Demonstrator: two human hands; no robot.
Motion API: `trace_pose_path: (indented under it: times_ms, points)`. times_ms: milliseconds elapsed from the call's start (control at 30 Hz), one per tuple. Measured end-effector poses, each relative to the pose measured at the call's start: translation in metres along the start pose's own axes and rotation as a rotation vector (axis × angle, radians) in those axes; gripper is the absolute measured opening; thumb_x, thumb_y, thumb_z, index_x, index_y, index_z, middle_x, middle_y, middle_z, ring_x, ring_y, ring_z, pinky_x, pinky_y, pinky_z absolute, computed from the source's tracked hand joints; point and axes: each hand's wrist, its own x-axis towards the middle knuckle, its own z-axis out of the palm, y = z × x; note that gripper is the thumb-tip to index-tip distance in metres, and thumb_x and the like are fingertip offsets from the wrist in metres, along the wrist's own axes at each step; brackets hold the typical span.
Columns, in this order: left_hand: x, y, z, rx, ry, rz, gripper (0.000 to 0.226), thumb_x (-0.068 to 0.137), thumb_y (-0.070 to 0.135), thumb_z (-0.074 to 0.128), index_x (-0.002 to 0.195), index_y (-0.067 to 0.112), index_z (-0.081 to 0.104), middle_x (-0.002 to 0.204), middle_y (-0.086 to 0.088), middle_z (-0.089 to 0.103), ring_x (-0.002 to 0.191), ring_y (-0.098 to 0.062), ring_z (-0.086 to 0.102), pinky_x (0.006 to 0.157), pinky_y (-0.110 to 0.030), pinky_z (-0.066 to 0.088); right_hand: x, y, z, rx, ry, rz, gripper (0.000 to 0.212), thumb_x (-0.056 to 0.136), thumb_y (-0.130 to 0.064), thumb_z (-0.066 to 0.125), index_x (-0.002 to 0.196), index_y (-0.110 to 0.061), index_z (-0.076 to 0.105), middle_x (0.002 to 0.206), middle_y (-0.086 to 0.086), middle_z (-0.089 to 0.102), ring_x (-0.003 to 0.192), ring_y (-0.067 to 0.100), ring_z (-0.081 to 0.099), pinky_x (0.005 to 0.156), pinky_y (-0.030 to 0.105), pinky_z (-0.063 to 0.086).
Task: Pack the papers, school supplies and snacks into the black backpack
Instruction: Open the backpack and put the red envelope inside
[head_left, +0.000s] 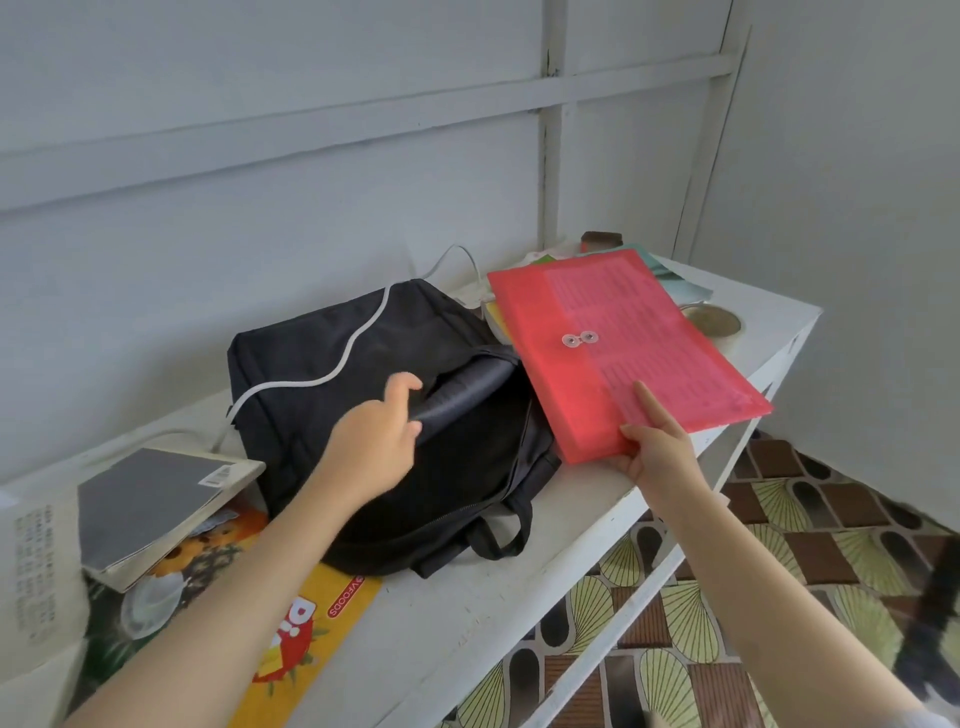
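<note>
The black backpack (322, 353) lies on the white table (467, 613), its main zip undone. My left hand (374, 441) grips the edge of the flap and holds the mouth apart. My right hand (657, 449) pinches the near corner of a red plastic document folder (618, 343) with papers inside, held in the air just right of the backpack's opening. A grey-covered notebook (156, 499) lies at the left on a colourful snack bag (291, 639).
A white cable (358, 332) runs over the backpack towards the wall. Behind the folder are green papers (675, 275), a tape roll (711, 322) and a small brown object (601, 240). A printed sheet (36, 566) lies at far left. The table's right edge drops to a patterned floor (779, 561).
</note>
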Motion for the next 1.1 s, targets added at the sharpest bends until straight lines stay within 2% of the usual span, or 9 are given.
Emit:
trace_pose_path:
  times_ms: [100, 167, 300, 400, 567, 633, 833, 967, 1100]
  points:
    - [0.027, -0.024, -0.018, -0.282, -0.209, -0.179, 0.032, 0.095, 0.023, 0.046, 0.124, 0.025, 0.032, 0.089, -0.003, 0.062, 0.082, -0.021, 0.057, 0.074, -0.034, 0.042, 0.0, 0.001, -0.001, -0.039, 0.009, -0.014, 0.058, 0.091, 0.011, 0.042, 0.131, -0.029, 0.054, 0.134, 0.005, 0.042, 0.091, 0.021, 0.053, 0.07, 0.045, 0.059]
    - [0.04, -0.033, -0.024, -0.387, -0.297, -0.251, 0.029, 0.097, 0.022, 0.045, 0.122, 0.025, 0.031, 0.08, -0.003, 0.054, 0.07, -0.016, 0.051, 0.062, -0.027, 0.039, 0.001, 0.001, -0.001, -0.048, 0.015, -0.017, 0.058, 0.091, 0.011, 0.043, 0.131, -0.029, 0.054, 0.136, 0.006, 0.041, 0.09, 0.022, 0.053, 0.073, 0.045, 0.058]
    - [0.044, -0.044, -0.012, -0.401, -0.31, -0.323, 0.037, 0.097, 0.021, 0.045, 0.128, 0.025, 0.026, 0.072, -0.004, 0.048, 0.058, -0.012, 0.042, 0.058, -0.027, 0.038, 0.001, 0.002, -0.001, -0.058, 0.016, -0.026, 0.057, 0.092, 0.01, 0.043, 0.131, -0.03, 0.054, 0.141, 0.006, 0.039, 0.091, 0.021, 0.058, 0.068, 0.041, 0.059]
    - [0.036, -0.047, -0.002, -0.181, -0.053, -0.167, 0.047, 0.092, 0.02, 0.056, 0.132, 0.027, 0.032, 0.1, 0.001, 0.057, 0.081, -0.016, 0.055, 0.074, -0.032, 0.045, 0.001, 0.002, -0.001, -0.063, 0.012, -0.034, 0.056, 0.092, 0.01, 0.043, 0.131, -0.029, 0.053, 0.142, 0.007, 0.039, 0.087, 0.019, 0.057, 0.067, 0.039, 0.059]
    - [0.025, -0.046, 0.009, 0.265, 0.127, 0.258, 0.054, 0.068, -0.009, 0.069, 0.115, 0.017, 0.063, 0.096, -0.009, 0.066, 0.065, -0.027, 0.063, 0.047, -0.028, 0.044, 0.001, 0.003, -0.001, -0.09, 0.016, -0.043, 0.056, 0.092, 0.009, 0.044, 0.131, -0.03, 0.054, 0.141, 0.006, 0.039, 0.088, 0.02, 0.058, 0.065, 0.036, 0.06]
    - [0.017, -0.046, 0.012, 0.359, 0.128, 0.304, 0.051, 0.066, -0.001, 0.077, 0.113, 0.013, 0.067, 0.099, -0.014, 0.068, 0.063, -0.029, 0.066, 0.044, -0.028, 0.048, 0.001, 0.003, -0.002, -0.102, 0.013, -0.05, 0.056, 0.092, 0.008, 0.045, 0.132, -0.03, 0.053, 0.142, 0.006, 0.038, 0.086, 0.018, 0.058, 0.065, 0.036, 0.06]
    - [0.003, -0.05, 0.024, 0.558, -0.019, 0.206, 0.076, 0.077, 0.063, 0.054, 0.138, 0.019, 0.043, 0.131, -0.018, 0.053, 0.091, -0.035, 0.065, 0.07, -0.04, 0.055, -0.003, 0.003, 0.0, -0.134, 0.018, -0.072, 0.057, 0.092, 0.008, 0.045, 0.133, -0.031, 0.051, 0.143, 0.006, 0.038, 0.085, 0.017, 0.058, 0.067, 0.036, 0.06]
    - [0.005, -0.043, 0.017, 0.643, -0.077, 0.127, 0.082, 0.083, 0.071, 0.032, 0.149, 0.029, 0.008, 0.125, -0.012, 0.047, 0.087, -0.019, 0.058, 0.061, -0.023, 0.042, -0.008, 0.002, 0.001, -0.128, 0.015, -0.077, 0.057, 0.092, 0.009, 0.043, 0.135, -0.028, 0.05, 0.143, 0.004, 0.037, 0.091, 0.018, 0.058, 0.066, 0.035, 0.06]
    - [0.011, -0.039, 0.013, 0.645, -0.136, 0.106, 0.078, 0.088, 0.065, 0.035, 0.149, 0.031, -0.001, 0.118, -0.009, 0.048, 0.085, -0.014, 0.056, 0.057, -0.02, 0.035, -0.016, -0.001, -0.004, -0.077, -0.021, -0.062, 0.058, 0.092, 0.011, 0.041, 0.135, -0.026, 0.05, 0.143, 0.007, 0.037, 0.092, 0.018, 0.057, 0.068, 0.039, 0.059]
